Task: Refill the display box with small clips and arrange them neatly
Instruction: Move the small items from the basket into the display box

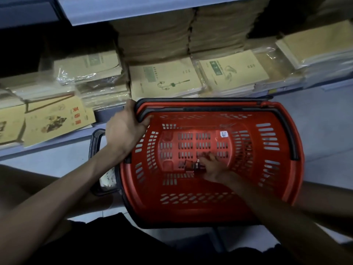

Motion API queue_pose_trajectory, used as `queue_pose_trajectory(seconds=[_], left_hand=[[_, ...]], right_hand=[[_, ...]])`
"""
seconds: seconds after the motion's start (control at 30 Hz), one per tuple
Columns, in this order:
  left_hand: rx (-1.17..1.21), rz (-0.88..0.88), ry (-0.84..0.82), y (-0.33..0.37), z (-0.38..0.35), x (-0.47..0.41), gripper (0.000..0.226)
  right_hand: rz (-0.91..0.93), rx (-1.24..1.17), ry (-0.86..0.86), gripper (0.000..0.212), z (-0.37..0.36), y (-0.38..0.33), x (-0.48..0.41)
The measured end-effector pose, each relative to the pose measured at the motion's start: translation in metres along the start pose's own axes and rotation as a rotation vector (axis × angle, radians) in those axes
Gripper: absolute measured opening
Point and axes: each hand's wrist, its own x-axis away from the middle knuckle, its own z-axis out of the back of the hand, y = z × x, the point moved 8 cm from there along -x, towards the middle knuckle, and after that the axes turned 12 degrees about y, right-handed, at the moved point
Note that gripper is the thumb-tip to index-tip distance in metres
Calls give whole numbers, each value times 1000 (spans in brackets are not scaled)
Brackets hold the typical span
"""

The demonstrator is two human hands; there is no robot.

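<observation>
one red basket (277, 180) sat on the pale floor (315, 115) with two hands on it. the left hand (124, 129) had its fingers clamped round the far left rim. the right hand (212, 166) lay inside on the near bottom, fingers bent down against a small dark cluster of clips (193, 166), too blurred to count or to tell whether they were pinched. one white sticker (223, 134) lay further in, one dark-rimmed box (94, 146) holding something white stood left of the basket, and beyond ran a dim shelf (47, 148) with many stacks of yellowish exercise books (164, 79).
</observation>
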Motion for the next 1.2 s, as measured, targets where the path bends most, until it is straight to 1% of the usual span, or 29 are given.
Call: queue_pose_trajectory(seconds=[0.07, 0.1, 0.17, 0.27, 0.37, 0.43, 0.57, 0.67, 0.8, 0.87, 1.0, 1.13, 1.2], left_hand=[[7, 2, 7, -1, 0, -1, 50], [7, 0, 9, -1, 0, -1, 50], [1, -5, 21, -3, 0, 1, 49], [-8, -7, 32, -6, 1, 6, 48], [-16, 3, 28, -7, 1, 9, 47], [-22, 15, 32, -8, 1, 10, 46], [-38, 19, 39, -9, 0, 8, 47], [-45, 20, 38, -9, 0, 4, 47], [-36, 22, 46, -9, -2, -2, 50], [-33, 25, 42, -8, -3, -6, 50], [-35, 19, 38, -5, 0, -11, 49], [-49, 8, 42, -5, 2, -10, 49], [-47, -9, 43, -5, 2, -10, 49]], right_hand=[[-103, -128, 20, 101, -13, -10, -13], [-147, -145, 58, 103, -18, -14, -17], [-170, -91, 121, 100, -25, -22, -21], [-108, -112, 90, 84, -36, -33, -28], [29, -72, 52, 58, -43, -48, -29], [71, -61, 28, 51, -41, -56, -31], [82, -85, -87, 47, -31, -65, -39], [92, -85, -122, 46, -30, -69, -41], [82, -74, -145, 56, -34, -73, -40], [75, -69, -127, 59, -33, -76, -39], [90, -26, -109, 47, -31, -87, -35], [137, -1, -143, 41, -39, -93, -35], [175, -5, -146, 43, -37, -97, -32]])
